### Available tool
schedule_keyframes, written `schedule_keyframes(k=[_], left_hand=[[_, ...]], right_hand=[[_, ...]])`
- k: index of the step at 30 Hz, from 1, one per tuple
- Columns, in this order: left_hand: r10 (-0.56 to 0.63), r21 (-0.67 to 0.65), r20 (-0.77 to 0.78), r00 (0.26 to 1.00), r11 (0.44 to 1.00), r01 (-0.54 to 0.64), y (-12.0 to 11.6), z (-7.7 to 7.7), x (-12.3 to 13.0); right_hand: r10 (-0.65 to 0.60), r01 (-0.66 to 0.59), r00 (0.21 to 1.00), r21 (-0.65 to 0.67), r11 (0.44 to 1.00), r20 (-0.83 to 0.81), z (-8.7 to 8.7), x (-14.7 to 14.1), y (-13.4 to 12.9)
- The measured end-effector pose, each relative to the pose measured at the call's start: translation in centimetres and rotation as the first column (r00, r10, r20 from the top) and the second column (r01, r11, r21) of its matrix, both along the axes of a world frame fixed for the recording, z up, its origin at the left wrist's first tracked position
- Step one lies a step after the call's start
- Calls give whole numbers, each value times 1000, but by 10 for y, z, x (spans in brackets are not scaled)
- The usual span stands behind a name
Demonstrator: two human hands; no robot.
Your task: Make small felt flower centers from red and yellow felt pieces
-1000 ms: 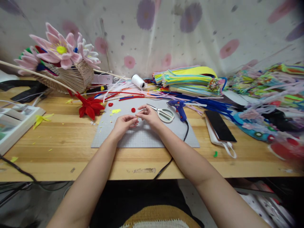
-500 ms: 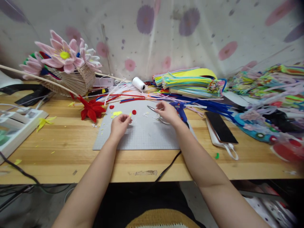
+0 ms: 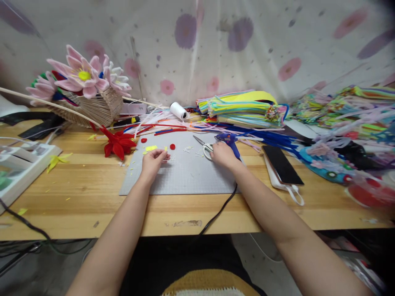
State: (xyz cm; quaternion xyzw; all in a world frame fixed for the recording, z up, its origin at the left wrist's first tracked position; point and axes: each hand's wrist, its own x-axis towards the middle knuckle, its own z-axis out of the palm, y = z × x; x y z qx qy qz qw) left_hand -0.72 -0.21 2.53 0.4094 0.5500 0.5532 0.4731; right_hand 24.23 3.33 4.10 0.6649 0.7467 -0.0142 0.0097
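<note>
Over the left part of the grey cutting mat (image 3: 185, 181), my left hand (image 3: 154, 162) pinches a small yellow piece (image 3: 166, 148) between its fingertips. My right hand (image 3: 224, 155) is at the mat's right side, beside the handles of the scissors (image 3: 206, 148) and in front of the blue glue gun (image 3: 227, 138). Its fingertips are hidden, so whether it grips anything does not show. The scissors lie on the mat with blades toward the upper left. Two red discs (image 3: 172, 146), yellow scraps (image 3: 151, 148) and white snippets (image 3: 187, 149) lie on the mat.
A red flower (image 3: 119, 142) lies left of the mat; a basket of pink flowers (image 3: 101, 102) stands behind it. At the back are a thread spool (image 3: 178, 110) and pipe cleaner bundles (image 3: 243, 107). A phone (image 3: 282, 164) and a power strip (image 3: 27, 174) flank the mat.
My right hand has moved away from the scissors' blades toward the glue gun, and the scissors now lie visible on the mat. My left hand keeps its pinch. The view has shifted slightly.
</note>
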Motion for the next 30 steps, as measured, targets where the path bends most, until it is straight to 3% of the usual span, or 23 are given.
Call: schedule_keyframes(k=[4, 8, 10, 12, 16, 18, 21, 25, 27, 30], left_hand=[[-10, -5, 34, 999, 1000, 10, 0, 1, -1], [-1, -9, 46, 999, 1000, 2, 0, 3, -1], [5, -14, 62, 998, 1000, -4, 0, 4, -1], [3, -15, 85, 996, 1000, -2, -1, 5, -2], [-11, -22, 105, 994, 1000, 14, -1, 10, -9], [-5, -37, 106, 994, 999, 9, 0, 14, -14], [14, -72, 112, 994, 997, -6, 2, 22, -24], [4, -148, 101, 995, 989, 11, -2, 30, -39], [-8, -180, 85, 996, 983, 23, -6, 31, -46], [-28, -206, 60, 998, 978, 40, -13, 30, -55]], right_hand=[[-100, 81, 962, -87, 993, -253, 6, 12, 10], [-78, -20, 729, -135, 991, -681, 15, 14, 9], [-27, -119, 644, -135, 984, -765, 21, 5, 5], [35, -196, 660, -126, 973, -750, 29, -8, 2], [189, -333, 780, -140, 933, -597, 43, -36, 5], [254, -432, 789, -211, 877, -559, 47, -46, 10], [298, -583, 728, -329, 743, -617, 48, -58, 16], [179, -708, 612, -432, 559, -770, 44, -77, 19], [124, -730, 588, -459, 506, -799, 42, -87, 18], [110, -725, 616, -507, 466, -780, 40, -101, 17]])
